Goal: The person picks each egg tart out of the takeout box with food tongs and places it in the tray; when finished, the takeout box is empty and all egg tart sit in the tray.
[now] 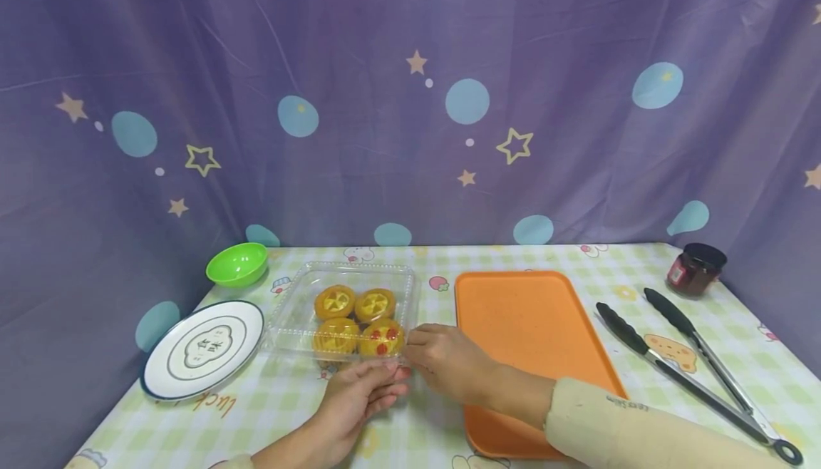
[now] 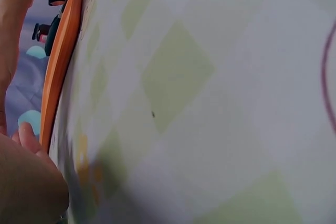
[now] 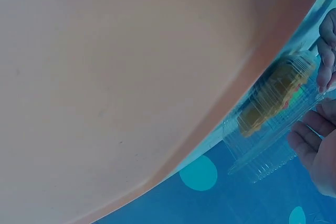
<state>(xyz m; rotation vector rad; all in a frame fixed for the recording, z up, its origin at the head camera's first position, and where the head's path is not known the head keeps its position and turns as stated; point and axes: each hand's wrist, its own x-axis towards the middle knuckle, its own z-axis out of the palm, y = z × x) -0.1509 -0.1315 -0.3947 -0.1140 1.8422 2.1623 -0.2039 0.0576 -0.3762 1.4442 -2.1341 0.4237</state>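
A clear plastic clamshell box [image 1: 291, 312] holds several egg tarts [image 1: 336, 303], one of them topped with red pieces [image 1: 383, 339]. Its transparent lid lies over the tarts. At the front right corner my left hand [image 1: 346, 405] pinches the rim, thumb on top and the other fingers bent below. My right hand [image 1: 449, 358] meets it there from the right, its bent fingers pinching the same corner. In the right wrist view, the fingertips of both hands touch the box's edge [image 3: 273, 140]. The left wrist view shows mostly tablecloth, with the grip hidden.
An orange tray [image 1: 513, 312] lies right of the box, under my right forearm. Black-handled tongs [image 1: 699, 376] and a dark-lidded jar [image 1: 695, 269] are farther right. On the left are a white plate [image 1: 234, 326] and a green bowl [image 1: 237, 266]. A purple curtain [image 1: 385, 134] hangs behind.
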